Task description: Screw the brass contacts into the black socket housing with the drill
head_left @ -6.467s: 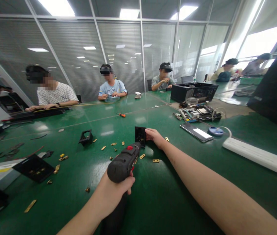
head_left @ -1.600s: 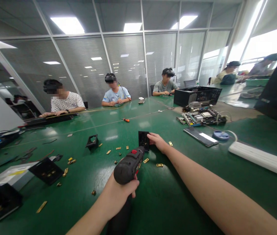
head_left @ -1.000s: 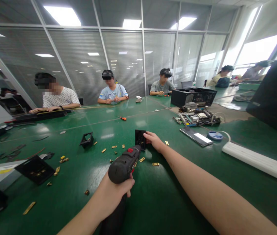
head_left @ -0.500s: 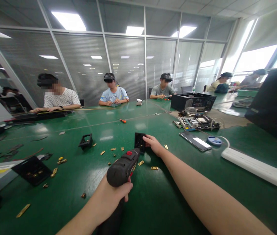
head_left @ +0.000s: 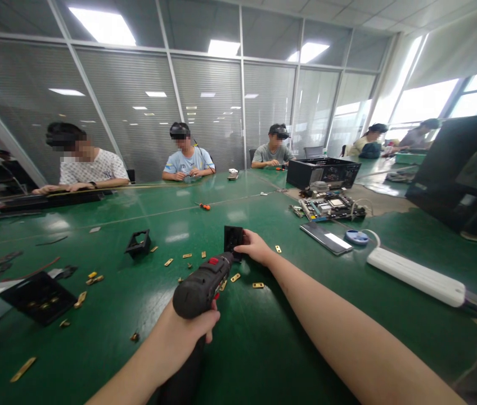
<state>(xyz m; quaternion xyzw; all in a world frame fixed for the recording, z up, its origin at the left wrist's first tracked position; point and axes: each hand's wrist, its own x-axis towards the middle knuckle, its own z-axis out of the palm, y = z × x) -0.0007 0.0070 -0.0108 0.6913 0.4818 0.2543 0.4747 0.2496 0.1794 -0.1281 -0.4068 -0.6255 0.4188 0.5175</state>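
A black and red power drill (head_left: 200,284) is gripped in my left hand (head_left: 190,332), its front end pointing away from me against a black plastic part. That black part (head_left: 232,237) stands upright on the green table, and my right hand (head_left: 254,247) holds its right edge between thumb and fingers. The drill's tip meets the lower face of the part, but the exact contact is too small to make out. Small brass plates (head_left: 257,285) lie around the two hands. A black square frame (head_left: 138,243) sits to the left of them.
At the left is another black part (head_left: 38,297) with brass pieces. To the right lie a phone (head_left: 326,238), a white power strip (head_left: 415,277) and a circuit board (head_left: 331,206). An orange screwdriver (head_left: 203,206) lies ahead. Several people sit across the table.
The whole view has shifted, so table and hands appear slightly further left. The drill and the black part keep nearly the same position relative to each other.
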